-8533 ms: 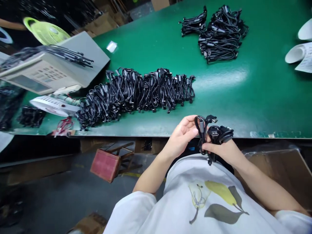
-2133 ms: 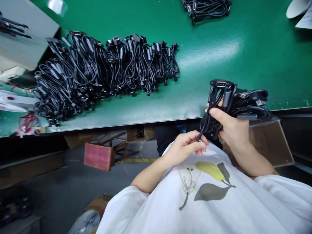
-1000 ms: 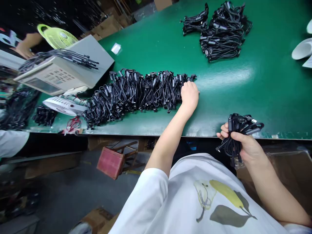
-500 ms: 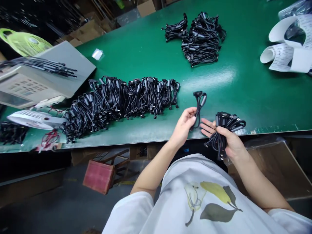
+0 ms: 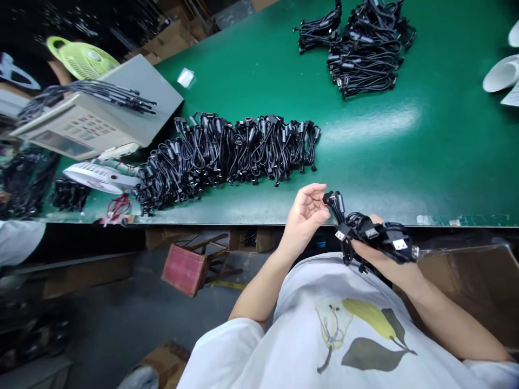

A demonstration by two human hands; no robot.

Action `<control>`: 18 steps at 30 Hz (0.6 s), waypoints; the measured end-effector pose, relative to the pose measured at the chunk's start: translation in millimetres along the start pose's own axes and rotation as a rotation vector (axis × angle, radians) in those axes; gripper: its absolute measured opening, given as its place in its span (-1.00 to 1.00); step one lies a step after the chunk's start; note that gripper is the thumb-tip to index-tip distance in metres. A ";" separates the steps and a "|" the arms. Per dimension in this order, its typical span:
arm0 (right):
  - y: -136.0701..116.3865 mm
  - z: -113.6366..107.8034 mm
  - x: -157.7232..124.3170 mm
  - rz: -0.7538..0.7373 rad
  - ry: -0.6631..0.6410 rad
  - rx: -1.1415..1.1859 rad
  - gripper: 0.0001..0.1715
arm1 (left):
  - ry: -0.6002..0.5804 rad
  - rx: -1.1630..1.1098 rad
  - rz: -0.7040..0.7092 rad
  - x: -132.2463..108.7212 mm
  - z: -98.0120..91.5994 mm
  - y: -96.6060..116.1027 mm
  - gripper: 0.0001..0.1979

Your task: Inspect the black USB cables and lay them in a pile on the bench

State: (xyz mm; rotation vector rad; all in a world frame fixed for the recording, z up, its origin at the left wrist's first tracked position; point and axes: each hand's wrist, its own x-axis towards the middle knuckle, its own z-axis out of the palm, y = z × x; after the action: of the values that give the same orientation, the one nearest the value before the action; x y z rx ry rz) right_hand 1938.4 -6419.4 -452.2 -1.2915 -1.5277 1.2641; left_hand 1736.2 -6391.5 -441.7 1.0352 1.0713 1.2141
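My left hand (image 5: 305,217) has its fingers half curled and apart, with nothing between them. Its fingertips are right beside the end of a short black cable (image 5: 334,204), and whether they touch I cannot tell. That cable lies against a bunch of black cables (image 5: 367,231) gripped by my right hand (image 5: 389,265) over the table's front edge. The bunch covers most of that hand's fingers. Pale plug ends poke out of it. To the left on the table, a long row of folded black cables (image 5: 243,148) stretches towards the scale.
On the green table (image 5: 446,156) a second heap of black cables (image 5: 365,51) lies farther back. At the left stand a grey scale (image 5: 95,119) with cables on it, a white fan (image 5: 99,177) and a green fan (image 5: 83,56). A red stool (image 5: 184,268) is below.
The cable my left hand held upright now lies with the bunch in my right hand, and the left fingers have come off it. My view has shifted, so the table appears farther right.
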 end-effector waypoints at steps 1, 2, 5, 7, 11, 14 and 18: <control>-1.5 0.0 -2.6 -0.011 -0.024 -0.019 -0.87 | -0.001 0.006 -0.015 -0.2 -1.9 1.8 -0.57; -2.5 0.2 -5.2 -0.015 -0.045 -0.031 -0.85 | -0.006 0.006 -0.035 -0.7 -3.6 3.1 -0.63; -3.6 0.9 -11.3 -0.049 -0.073 -0.079 -0.80 | -0.026 -0.033 -0.083 -2.0 -6.5 4.6 -0.74; -4.9 1.0 -12.5 -0.046 -0.083 -0.074 -0.80 | -0.040 -0.078 -0.097 -1.9 -6.6 4.1 -0.76; -11.5 0.2 -9.2 -0.015 -0.099 -0.025 -0.84 | -0.044 -0.150 -0.163 -0.2 -4.7 2.1 -0.73; -13.6 -0.4 -7.9 0.015 -0.093 0.090 -0.83 | -0.040 -0.188 -0.208 0.2 -3.1 0.8 -0.70; -4.1 -0.6 -13.3 0.091 -0.096 0.194 -0.84 | -0.052 -0.236 -0.247 1.6 -1.4 -1.3 -0.71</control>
State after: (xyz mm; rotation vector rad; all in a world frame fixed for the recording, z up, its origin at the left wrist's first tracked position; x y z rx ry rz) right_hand 1940.7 -6432.3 -447.5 -1.2004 -1.3851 1.5125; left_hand 1735.1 -6390.0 -443.4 0.7267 0.9582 1.0768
